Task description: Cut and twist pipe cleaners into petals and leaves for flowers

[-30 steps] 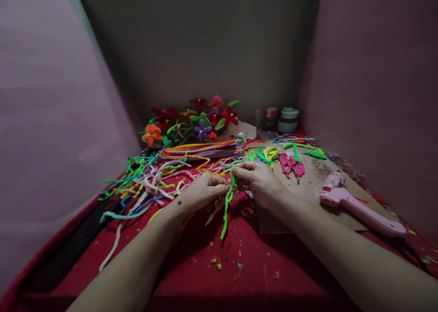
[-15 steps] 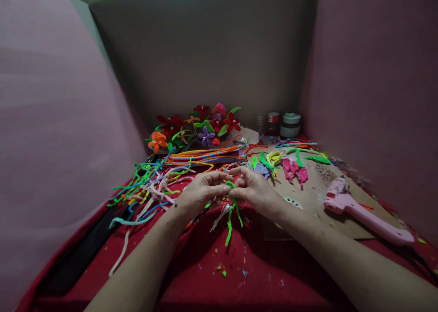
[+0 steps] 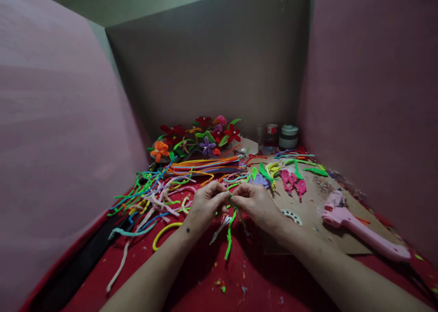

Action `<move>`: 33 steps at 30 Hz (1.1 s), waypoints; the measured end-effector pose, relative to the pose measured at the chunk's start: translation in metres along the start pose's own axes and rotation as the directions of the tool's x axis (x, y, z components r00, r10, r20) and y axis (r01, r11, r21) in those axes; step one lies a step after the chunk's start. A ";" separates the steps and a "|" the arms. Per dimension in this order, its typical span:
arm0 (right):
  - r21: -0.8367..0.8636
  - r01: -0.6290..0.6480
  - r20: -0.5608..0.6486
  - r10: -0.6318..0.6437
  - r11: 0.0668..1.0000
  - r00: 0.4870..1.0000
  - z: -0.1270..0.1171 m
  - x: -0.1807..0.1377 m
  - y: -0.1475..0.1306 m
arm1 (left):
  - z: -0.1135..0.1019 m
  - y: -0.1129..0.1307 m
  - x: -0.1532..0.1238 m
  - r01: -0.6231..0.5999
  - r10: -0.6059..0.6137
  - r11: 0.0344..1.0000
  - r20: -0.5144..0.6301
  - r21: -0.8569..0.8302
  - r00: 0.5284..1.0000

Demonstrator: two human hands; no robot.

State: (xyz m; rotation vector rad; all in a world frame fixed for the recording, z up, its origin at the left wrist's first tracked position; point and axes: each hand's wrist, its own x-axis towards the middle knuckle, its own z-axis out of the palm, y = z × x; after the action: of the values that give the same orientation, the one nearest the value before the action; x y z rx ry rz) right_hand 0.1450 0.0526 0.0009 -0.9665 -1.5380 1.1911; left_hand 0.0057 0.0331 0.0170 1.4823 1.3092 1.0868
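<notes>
My left hand (image 3: 206, 207) and my right hand (image 3: 256, 205) meet fingertip to fingertip over the middle of the table. Both are closed in a pinch on a bright green pipe cleaner (image 3: 230, 239), whose fuzzy end hangs down below the fingers. The part between my fingertips is mostly hidden. Just below my left hand lies a small bunch of white strands (image 3: 220, 228). A yellow pipe cleaner loop (image 3: 163, 233) rests beside my left wrist. Near my right wrist, a white disc with holes (image 3: 292, 216) lies partly under the forearm.
A pink glue gun (image 3: 366, 230) lies on a cardboard sheet (image 3: 318, 234) at right, with pink petal shapes (image 3: 290, 180) behind. Loose pipe cleaners (image 3: 150, 202) spread at left. Fuzzy flowers (image 3: 207, 145), a pipe cleaner bundle (image 3: 208, 167) and a lidded jar (image 3: 288, 137) stand farther back.
The view has tilted up a little, so things sit lower. My fingertips have drawn closer together on the green pipe cleaner. One long green end hangs clearly now where two showed before.
</notes>
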 end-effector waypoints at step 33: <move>0.206 -0.294 0.147 0.268 0.933 0.952 0.002 -0.004 0.018 | -0.006 -0.011 0.005 -0.255 0.240 0.929 0.089 0.269 0.967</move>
State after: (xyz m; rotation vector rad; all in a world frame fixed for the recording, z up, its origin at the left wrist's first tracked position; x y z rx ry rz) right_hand 0.1449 0.0518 -0.0175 -1.0007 -1.3452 1.6147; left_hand -0.0025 0.0397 0.0082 1.9175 1.3010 1.0403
